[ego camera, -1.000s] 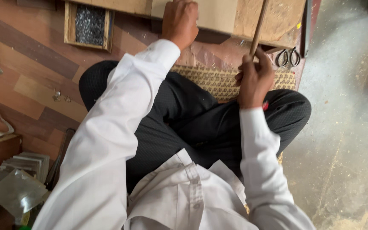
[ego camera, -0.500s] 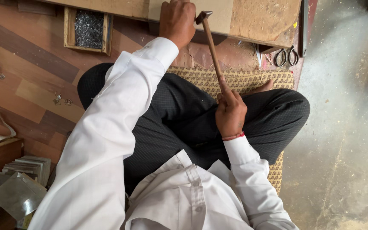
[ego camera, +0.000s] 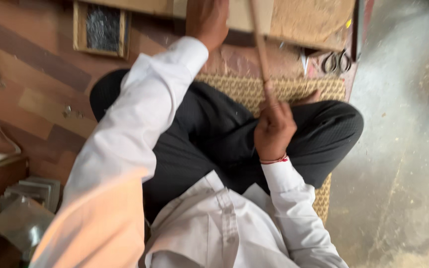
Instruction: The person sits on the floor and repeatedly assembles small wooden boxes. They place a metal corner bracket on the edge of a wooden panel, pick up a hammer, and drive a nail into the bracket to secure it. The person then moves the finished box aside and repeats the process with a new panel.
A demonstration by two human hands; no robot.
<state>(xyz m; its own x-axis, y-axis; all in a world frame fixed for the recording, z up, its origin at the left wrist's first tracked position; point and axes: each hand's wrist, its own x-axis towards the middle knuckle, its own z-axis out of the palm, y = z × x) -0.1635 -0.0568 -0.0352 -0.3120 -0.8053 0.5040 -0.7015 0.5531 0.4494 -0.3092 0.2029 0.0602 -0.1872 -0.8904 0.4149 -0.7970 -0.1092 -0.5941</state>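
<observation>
I sit cross-legged on a woven mat. My right hand grips the lower end of a hammer's wooden handle, which runs up out of the top of the picture; the hammer's head is out of view. My left hand reaches forward at the top edge and presses on a flat wooden board lying in front of my knees. What lies under its fingers is hidden.
A small wooden tray of dark nails sits at the upper left on the plank floor. Scissors lie by the board's right end. A stack of glass or framed panes is at the lower left. Grey concrete floor extends right.
The hammer has swung from tilted right, to head striking on the board near my left hand, and now its head is beyond the frame top. The camera has shifted closer.
</observation>
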